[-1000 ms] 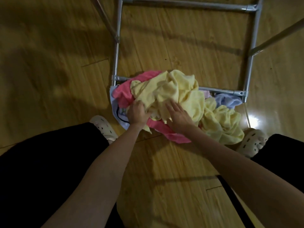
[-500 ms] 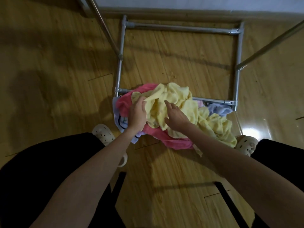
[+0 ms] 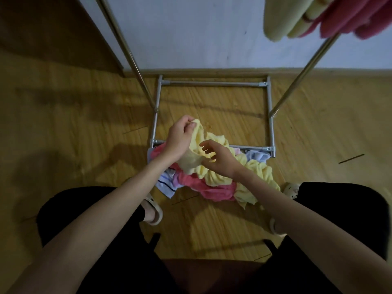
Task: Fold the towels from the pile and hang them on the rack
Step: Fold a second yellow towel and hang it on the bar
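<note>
While the left hand point(image 3: 180, 136) pinches a corner of the yellow towel point(image 3: 196, 160) and holds it above the pile point(image 3: 212, 183), most of that towel sags into the heap on the floor, against the rack's point(image 3: 214, 83) near base bar. Left fingers: curled tight on the corner. Right hand point(image 3: 218, 160): fingers spread and loosely bent over the yellow folds, gripping nothing that shows.

Risks, as judged:
- One-corner hold; corner may slip if the lift goes fast.
- Pink towel point(image 3: 214, 189) lies tangled beneath; may drag up with it.
- Cloth could snag on the base bar.
- Right hand may catch the second yellow towel point(image 3: 258, 177) by mistake.

Hung towels point(image 3: 318, 15) crowd the upper right.
</note>
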A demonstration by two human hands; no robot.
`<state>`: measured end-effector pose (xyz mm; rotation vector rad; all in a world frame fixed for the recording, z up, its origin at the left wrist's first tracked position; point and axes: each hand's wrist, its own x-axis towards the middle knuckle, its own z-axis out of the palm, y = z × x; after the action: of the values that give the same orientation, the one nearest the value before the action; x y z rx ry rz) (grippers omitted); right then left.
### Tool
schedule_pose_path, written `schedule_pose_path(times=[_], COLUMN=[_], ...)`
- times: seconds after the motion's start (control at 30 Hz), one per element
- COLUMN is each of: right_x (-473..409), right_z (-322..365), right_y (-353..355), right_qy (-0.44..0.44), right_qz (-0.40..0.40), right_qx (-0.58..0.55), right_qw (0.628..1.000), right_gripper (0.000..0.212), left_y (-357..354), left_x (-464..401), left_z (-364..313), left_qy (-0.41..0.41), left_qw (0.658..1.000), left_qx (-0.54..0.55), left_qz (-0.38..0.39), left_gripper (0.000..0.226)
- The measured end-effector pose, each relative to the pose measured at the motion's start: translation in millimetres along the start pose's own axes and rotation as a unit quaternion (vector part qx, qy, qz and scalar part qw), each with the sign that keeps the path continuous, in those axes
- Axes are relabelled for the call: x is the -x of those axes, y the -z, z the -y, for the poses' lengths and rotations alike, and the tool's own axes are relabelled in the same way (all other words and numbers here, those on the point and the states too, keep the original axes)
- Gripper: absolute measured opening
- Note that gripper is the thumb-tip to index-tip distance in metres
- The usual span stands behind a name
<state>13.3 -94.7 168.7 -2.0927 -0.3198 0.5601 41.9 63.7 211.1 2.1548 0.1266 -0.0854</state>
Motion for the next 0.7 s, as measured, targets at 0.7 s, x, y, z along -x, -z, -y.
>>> schedule_pose_path(times=[0.7], right_x=[96], right_z=[167], right_y=[123], right_qy=[0.084], right_qz=[-0.194], right_qx=[-0.228], right_qw=[0.95], right_gripper=[0.019], left_y=[75], left_x=[57], left_z=[-142], left_qy=[0.02], left_qw=[0.983], left_qx=[0.167], left_qz=[0.07], left_gripper=[0.017])
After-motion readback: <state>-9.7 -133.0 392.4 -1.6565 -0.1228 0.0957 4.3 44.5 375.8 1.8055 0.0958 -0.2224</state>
